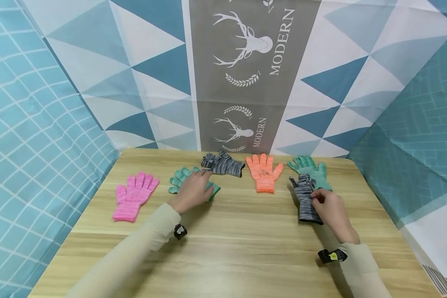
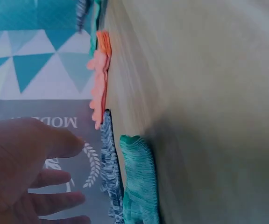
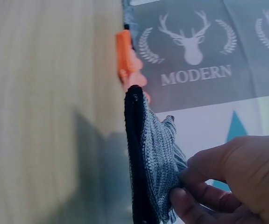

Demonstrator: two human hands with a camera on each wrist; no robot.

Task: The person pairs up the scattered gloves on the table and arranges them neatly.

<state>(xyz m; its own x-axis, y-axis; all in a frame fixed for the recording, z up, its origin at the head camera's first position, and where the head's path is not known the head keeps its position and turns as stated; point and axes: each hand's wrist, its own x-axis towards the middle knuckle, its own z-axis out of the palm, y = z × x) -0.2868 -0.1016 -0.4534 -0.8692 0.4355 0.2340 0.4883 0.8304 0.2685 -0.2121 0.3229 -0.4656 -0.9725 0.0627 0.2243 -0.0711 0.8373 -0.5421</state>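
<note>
My right hand (image 1: 333, 211) pinches the edge of a black-and-grey knit glove (image 1: 304, 200) between thumb and fingers. In the right wrist view that glove (image 3: 155, 154) hangs with its black cuff toward the camera. It overlaps a green glove (image 1: 316, 169) lying behind it. My left hand (image 1: 193, 192) is over a second green glove (image 1: 179, 180), covering part of it. In the left wrist view the fingers are spread apart with nothing between them, above the green glove (image 2: 140, 179). Close beyond them lies another black-and-grey glove (image 1: 225, 164).
A pink glove (image 1: 134, 196) lies at the left of the wooden table (image 1: 223, 248). An orange glove (image 1: 263, 174) lies at the back, between the grey gloves. Patterned cloth (image 1: 246, 82) stands along the back edge, with blue cloth (image 1: 41, 124) at the left side.
</note>
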